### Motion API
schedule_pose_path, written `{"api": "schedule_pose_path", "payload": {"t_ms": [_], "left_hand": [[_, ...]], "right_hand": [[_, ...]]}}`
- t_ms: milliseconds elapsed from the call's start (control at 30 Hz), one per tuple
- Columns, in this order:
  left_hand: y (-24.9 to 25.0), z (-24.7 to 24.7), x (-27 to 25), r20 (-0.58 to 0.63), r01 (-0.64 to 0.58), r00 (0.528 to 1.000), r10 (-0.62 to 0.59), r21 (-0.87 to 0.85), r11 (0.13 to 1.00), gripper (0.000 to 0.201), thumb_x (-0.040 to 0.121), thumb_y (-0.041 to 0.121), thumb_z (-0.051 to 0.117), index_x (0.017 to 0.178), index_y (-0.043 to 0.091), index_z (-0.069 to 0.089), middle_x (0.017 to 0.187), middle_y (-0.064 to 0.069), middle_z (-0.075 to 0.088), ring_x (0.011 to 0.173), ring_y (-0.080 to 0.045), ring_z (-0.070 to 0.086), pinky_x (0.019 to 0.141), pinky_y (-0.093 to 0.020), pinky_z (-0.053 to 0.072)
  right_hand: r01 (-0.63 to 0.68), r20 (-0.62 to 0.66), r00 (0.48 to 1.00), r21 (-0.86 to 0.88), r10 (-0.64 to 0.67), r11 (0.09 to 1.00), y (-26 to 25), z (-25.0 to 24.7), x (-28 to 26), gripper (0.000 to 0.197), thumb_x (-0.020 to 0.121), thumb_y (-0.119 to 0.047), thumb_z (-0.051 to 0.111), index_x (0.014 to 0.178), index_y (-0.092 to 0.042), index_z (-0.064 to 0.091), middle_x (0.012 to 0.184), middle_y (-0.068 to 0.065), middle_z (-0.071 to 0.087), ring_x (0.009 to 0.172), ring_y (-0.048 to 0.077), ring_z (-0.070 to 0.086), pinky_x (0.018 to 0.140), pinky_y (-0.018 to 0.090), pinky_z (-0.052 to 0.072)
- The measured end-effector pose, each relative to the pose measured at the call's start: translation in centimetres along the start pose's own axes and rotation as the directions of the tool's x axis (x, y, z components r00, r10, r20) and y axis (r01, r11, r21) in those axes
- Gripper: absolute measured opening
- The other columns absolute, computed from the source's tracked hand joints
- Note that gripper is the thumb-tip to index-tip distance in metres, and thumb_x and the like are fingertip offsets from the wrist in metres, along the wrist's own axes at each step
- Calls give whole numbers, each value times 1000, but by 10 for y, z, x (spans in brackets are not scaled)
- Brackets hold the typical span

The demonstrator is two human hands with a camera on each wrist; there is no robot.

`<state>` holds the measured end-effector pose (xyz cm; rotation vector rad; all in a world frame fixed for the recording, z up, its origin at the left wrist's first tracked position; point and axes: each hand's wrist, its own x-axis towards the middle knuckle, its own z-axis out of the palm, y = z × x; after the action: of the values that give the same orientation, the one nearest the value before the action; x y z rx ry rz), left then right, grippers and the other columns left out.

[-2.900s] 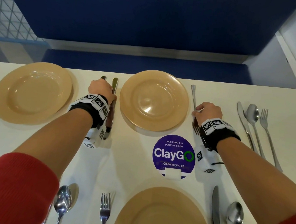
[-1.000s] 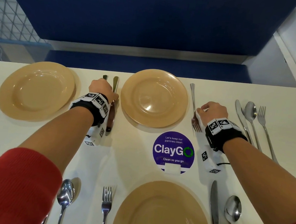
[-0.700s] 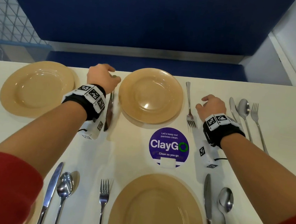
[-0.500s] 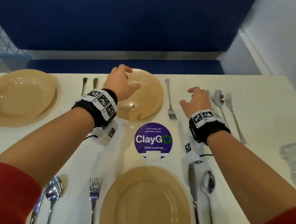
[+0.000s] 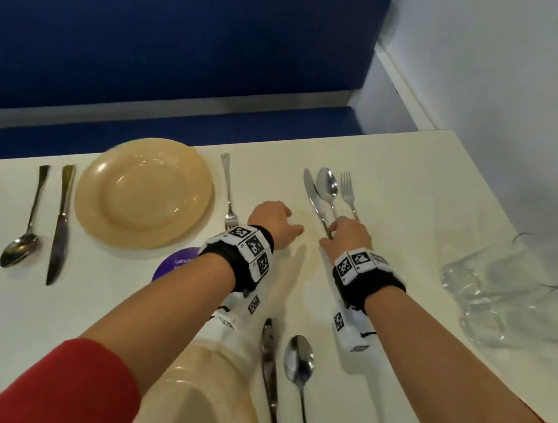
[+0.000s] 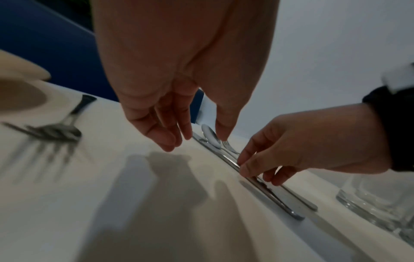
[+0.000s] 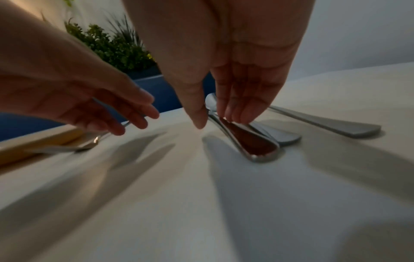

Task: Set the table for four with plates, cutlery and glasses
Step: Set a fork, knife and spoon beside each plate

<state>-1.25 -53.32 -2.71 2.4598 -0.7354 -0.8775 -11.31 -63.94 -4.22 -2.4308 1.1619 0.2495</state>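
Plates [image 5: 145, 194] and most cutlery are laid on the worktop [image 5: 412, 177]. The spare knife [image 5: 313, 199], upper centre, is pinched by the right hand [image 5: 349, 234]; left hand [image 5: 275, 221] fingers hang relaxed, empty. Glasses [image 5: 499, 293] at right are judged unplaced.

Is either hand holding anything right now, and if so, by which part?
The right hand has its fingertips on the knife handle, thumb alongside; a closed grip cannot be told. The left hand hovers, holding nothing.
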Motion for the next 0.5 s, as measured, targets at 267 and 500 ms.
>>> {"api": "schedule_pose_path", "payload": {"t_ms": [267, 500], "left_hand": [[29, 23, 15, 124, 89, 989, -86, -14, 996, 46, 97, 46, 40, 96, 9, 67, 95, -8, 67, 83, -21, 57, 78, -29, 46], [39, 28, 16, 217, 160, 971, -100, -280, 946, 37, 102, 29, 34, 85, 3, 55, 79, -15, 60, 66, -26, 59, 69, -35, 53]], "right_hand": [[17, 160, 987, -23, -13, 1000, 11, -5, 12, 30, 83, -23, 62, 60, -12, 46, 62, 2, 50, 62, 20, 53, 58, 24, 43], [94, 321, 928, 297, -192, 950, 9, -12, 4, 24, 87, -28, 63, 67, -15, 57, 61, 0, 59, 58, 15, 57, 55, 17, 45]]}}
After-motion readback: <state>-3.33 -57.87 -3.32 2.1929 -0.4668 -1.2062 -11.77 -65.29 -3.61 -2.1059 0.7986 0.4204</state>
